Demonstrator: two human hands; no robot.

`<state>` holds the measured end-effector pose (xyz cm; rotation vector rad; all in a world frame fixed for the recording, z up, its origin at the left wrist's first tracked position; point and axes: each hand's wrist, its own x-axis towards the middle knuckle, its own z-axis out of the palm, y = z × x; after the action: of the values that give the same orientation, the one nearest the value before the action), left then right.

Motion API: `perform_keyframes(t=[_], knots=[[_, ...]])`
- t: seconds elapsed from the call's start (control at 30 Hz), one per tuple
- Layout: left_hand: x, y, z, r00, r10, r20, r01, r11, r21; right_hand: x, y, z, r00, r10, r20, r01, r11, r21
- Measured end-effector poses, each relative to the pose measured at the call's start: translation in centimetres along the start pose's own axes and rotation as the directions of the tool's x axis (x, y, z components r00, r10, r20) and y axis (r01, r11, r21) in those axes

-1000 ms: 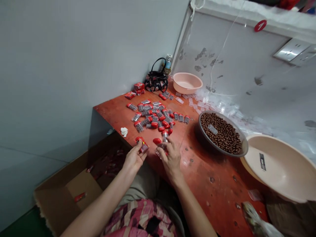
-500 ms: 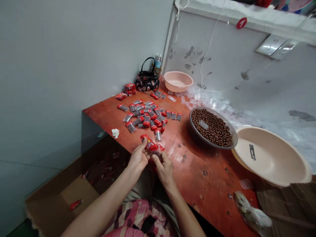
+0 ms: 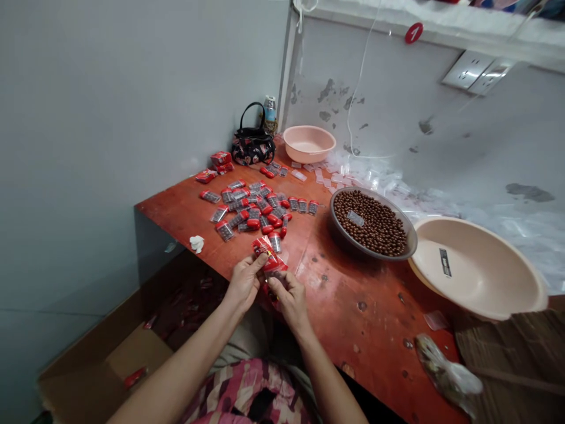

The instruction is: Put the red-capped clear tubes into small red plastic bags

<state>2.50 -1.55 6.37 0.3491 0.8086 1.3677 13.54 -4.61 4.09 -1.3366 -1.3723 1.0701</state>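
Observation:
Both hands meet at the table's front edge. My left hand [image 3: 245, 282] pinches a printed red plastic packet [image 3: 262, 244] between thumb and fingers. My right hand [image 3: 291, 300] is closed on a small clear container with a red cap [image 3: 273, 264], its lower part covered by my thumb and fingers. Container and packet overlap; whether the container is inside the packet, I cannot tell. Just beyond lies a heap of similar red-capped containers [image 3: 253, 219] filled with dark balls.
A grey bowl of brown balls [image 3: 412, 240] holds a clear piece [image 3: 355, 218]. Around it are a large beige basin [image 3: 489, 277], a pink basin [image 3: 309, 154], clear plastic pieces [image 3: 397, 191] and a handbag [image 3: 252, 147]. Below left stands a cardboard box [image 3: 136, 353] with red packets.
The view has shifted slightly, so the table's contents sit further left. Both hands stay together, with the red packet now more upright above the container.

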Motion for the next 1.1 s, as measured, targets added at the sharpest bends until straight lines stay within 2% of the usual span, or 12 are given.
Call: perform_keyframes(t=[0.2, 0.37, 0.47, 0.57, 0.63, 0.73, 0.8, 0.83, 0.9, 0.97, 1.03, 1.1], knots=[[0.0, -0.6, -0.6, 0.999, -0.036, 0.027, 0.033, 0.993, 0.117, 0.0, 0.0, -0.2, 0.999, 0.001, -0.051, -0.004, 0.999, -0.050], [-0.1, -1.1, -0.7, 0.997, -0.069, 0.038, 0.060, 0.977, 0.204, 0.3, 0.4, -0.3, 0.999, -0.034, -0.013, 0.033, 0.997, -0.075], [0.1, -0.9, -0.9, 1.000, -0.030, 0.008, 0.028, 0.976, 0.215, 0.6, 0.6, -0.6, 0.998, -0.053, 0.039, 0.057, 0.993, -0.103], [0.5, -0.2, -1.2, 0.995, 0.049, -0.081, -0.034, 0.983, 0.183, 1.4, 0.9, -1.3, 0.995, -0.095, 0.041, 0.101, 0.975, -0.197], [0.6, 0.2, -1.4, 0.989, 0.077, -0.125, -0.056, 0.985, 0.163, 2.4, 1.3, -2.0, 0.991, -0.132, -0.002, 0.122, 0.917, -0.380], [0.5, 0.5, -1.4, 0.989, 0.078, -0.122, -0.059, 0.986, 0.154, 3.8, 1.7, -3.1, 0.976, -0.219, -0.016, 0.146, 0.701, -0.698], [0.4, 0.5, -1.2, 0.989, 0.085, -0.118, -0.068, 0.987, 0.144, 4.2, 1.4, -3.6, 0.955, -0.297, -0.005, 0.177, 0.583, -0.793], [0.3, 0.4, -1.1, 0.988, 0.091, -0.121, -0.074, 0.988, 0.139, 4.2, 1.1, -3.8, 0.941, -0.338, -0.009, 0.194, 0.560, -0.805], [0.2, 0.2, -0.9, 0.987, 0.100, -0.128, -0.083, 0.988, 0.130, 3.6, 0.2, -3.9, 0.915, -0.403, -0.034, 0.232, 0.592, -0.771], [0.1, 0.0, -0.7, 0.988, 0.096, -0.125, -0.081, 0.990, 0.120, 2.6, -0.7, -3.5, 0.915, -0.400, -0.044, 0.280, 0.712, -0.644], [0.1, -0.2, -0.6, 0.989, 0.092, -0.116, -0.081, 0.992, 0.098, 1.7, -1.2, -2.8, 0.953, -0.303, -0.017, 0.269, 0.871, -0.412], [0.1, -0.6, -0.4, 0.990, 0.095, -0.106, -0.089, 0.994, 0.065, 1.0, -1.2, -1.9, 0.988, -0.148, 0.045, 0.153, 0.978, -0.144]])
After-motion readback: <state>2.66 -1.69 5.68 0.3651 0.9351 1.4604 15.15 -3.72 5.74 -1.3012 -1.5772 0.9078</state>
